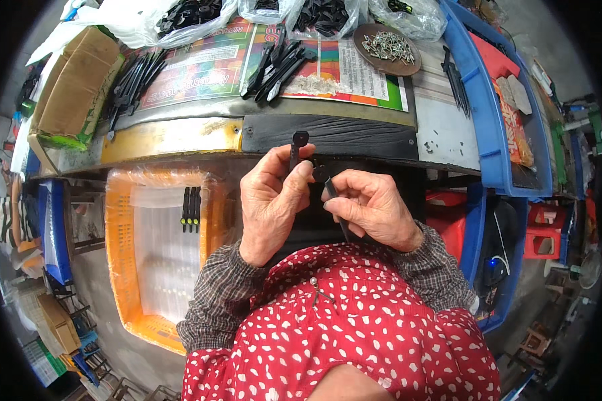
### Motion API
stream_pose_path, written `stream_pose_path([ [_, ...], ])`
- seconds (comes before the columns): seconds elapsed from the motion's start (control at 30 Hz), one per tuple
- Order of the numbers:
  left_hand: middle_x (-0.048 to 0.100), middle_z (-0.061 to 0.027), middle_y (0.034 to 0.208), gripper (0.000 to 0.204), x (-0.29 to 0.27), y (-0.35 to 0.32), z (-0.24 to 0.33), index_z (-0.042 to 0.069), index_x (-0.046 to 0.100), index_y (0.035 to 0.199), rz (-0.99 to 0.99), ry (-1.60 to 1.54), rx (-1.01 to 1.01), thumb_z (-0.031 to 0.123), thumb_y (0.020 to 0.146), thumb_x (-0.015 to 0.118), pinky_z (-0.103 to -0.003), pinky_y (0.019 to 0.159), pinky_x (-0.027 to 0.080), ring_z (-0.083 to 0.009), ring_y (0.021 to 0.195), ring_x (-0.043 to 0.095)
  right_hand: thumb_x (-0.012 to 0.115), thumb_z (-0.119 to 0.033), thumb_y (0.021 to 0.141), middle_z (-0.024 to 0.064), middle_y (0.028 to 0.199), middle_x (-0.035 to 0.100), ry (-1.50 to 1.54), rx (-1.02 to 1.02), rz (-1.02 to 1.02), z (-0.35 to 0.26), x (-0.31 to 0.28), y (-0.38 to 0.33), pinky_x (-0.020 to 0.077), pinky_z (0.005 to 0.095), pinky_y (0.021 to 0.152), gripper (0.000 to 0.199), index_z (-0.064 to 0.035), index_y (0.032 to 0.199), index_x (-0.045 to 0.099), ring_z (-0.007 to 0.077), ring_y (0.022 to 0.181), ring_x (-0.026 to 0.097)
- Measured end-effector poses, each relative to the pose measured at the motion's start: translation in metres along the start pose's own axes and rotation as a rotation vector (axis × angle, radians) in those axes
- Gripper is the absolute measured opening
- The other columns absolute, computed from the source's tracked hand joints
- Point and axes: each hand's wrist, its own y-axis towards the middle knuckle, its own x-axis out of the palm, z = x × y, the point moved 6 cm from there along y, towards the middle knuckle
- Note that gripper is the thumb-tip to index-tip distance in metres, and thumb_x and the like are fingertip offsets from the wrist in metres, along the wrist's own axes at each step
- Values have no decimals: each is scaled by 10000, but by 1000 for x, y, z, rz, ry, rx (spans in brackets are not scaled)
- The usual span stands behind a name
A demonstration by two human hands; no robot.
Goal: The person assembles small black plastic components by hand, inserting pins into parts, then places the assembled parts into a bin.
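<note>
In front of my body, both hands are raised just off the bench edge. Between the thumb and fingers of my left hand (274,194) is a black plastic piece with a flat squarish head (300,139) sticking up. My right hand (376,206) pinches a long black plastic strip (332,190), which slants down below its fingers. The strip's dark upper end comes close to my left fingertips; I cannot tell whether the two pieces touch. Farther off on the bench lies a pile of black plastic strips (274,70), with a round brown dish (396,59) of small metal fasteners beyond it to the right.
Below the bench at left stands an orange basket (119,267) lined with clear plastic, holding several black strips (190,207). A cardboard box (77,83) and more black strips (137,80) lie at the bench's left. A blue tray (491,147) borders the right side. Bags of black parts (321,17) line the back.
</note>
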Motion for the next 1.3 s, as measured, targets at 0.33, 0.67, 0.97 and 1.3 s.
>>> stream_pose_path([
  [0.33, 622, -35, 841, 150, -12, -15, -4, 8, 573, 1052, 55, 0, 22, 113, 945, 561, -184, 560, 406, -51, 630, 510, 630, 12, 865, -5, 710, 531, 31, -55, 36, 4, -3, 2, 349, 163, 402, 378, 53, 1208, 476, 3, 495, 449],
  [0.67, 612, 13, 823, 137, -9, -24, -12, -36, 672, 976, -12, 125, 16, 61, 881, 654, -171, 585, 393, -23, 710, 504, 625, 24, 861, -12, 692, 540, 8, -107, 26, 3, -1, 3, 360, 169, 413, 421, 20, 1249, 462, 17, 490, 457],
  [0.97, 614, 28, 757, 150, 0, -23, -8, -22, 675, 965, -61, 23, -49, 110, 902, 640, -157, 553, 395, -10, 658, 499, 627, 13, 865, -8, 701, 557, -12, -151, 28, 3, 2, 3, 367, 169, 419, 431, 15, 1262, 461, 16, 499, 474],
  [1.3, 587, 39, 693, 146, -2, -23, -15, -24, 677, 957, -53, -32, -115, 104, 887, 657, -157, 500, 365, -2, 587, 468, 617, 5, 877, 6, 759, 566, 6, -235, 29, 12, 2, 4, 388, 161, 433, 450, 9, 1298, 460, 19, 532, 498],
])
